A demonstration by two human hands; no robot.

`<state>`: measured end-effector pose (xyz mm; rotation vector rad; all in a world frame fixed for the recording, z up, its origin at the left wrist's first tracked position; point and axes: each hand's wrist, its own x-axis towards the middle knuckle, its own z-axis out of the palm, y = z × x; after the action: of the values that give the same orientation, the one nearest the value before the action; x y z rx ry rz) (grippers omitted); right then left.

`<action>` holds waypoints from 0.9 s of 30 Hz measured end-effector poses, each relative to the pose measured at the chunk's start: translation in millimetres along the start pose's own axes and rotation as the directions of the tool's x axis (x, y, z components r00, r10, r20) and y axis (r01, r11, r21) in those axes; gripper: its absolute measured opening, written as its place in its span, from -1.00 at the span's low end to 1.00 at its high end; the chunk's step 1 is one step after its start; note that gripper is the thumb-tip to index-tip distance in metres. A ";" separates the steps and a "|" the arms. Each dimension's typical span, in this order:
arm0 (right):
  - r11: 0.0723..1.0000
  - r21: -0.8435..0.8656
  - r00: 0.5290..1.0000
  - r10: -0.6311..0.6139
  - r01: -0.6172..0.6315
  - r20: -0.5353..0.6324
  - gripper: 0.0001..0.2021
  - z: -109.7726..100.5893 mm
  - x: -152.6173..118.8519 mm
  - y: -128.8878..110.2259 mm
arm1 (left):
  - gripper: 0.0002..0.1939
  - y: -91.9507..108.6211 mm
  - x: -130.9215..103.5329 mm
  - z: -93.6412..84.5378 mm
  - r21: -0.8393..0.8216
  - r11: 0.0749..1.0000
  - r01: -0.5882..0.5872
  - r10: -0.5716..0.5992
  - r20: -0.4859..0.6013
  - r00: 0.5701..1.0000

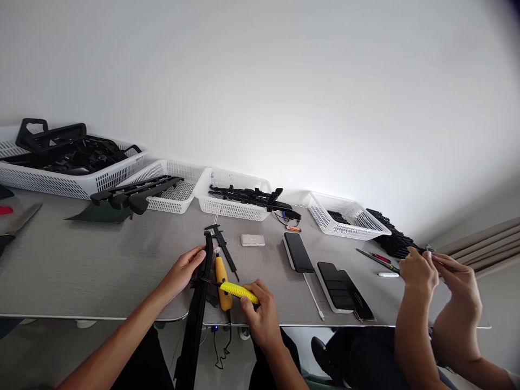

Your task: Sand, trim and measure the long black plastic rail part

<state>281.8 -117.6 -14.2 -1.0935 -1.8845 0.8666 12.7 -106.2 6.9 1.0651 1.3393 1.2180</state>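
Observation:
My left hand [190, 265] is closed round the upper part of a long black plastic strip [196, 314], which slants from above the table's edge down toward my lap. In my right hand [262, 314] is a yellow utility knife [239, 291], its blade side pointing left and meeting the strip just below my left hand. A yellow-handled corded tool [222, 276] lies on the table behind the knife. Just right of the strip's top end rests a black caliper [224, 250].
White baskets [233, 210] with black parts line the wall. A phone [298, 252], an open black case [341, 287] and a pale box [252, 240] lie on the table [154, 260]. At the right, a co-worker's hands [420, 271] hold a small piece.

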 end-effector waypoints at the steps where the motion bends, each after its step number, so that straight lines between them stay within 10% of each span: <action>1: 1.000 0.007 1.000 0.004 -0.004 0.001 -0.73 -0.5 0.2 -0.7 | -0.22 0.4 -0.3 -0.2 0.001 1.000 0.004 -0.004 0.004 1.000; 27: 0.973 -0.217 0.997 -0.066 0.075 0.050 -0.65 2.7 -7.5 7.3 | -0.28 -22.1 4.6 1.2 -0.049 0.994 -0.102 0.095 -0.129 0.987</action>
<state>284.6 -121.9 -23.7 -1.1384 -2.0793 0.6579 13.6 -103.9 -15.6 1.0392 1.3542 1.4081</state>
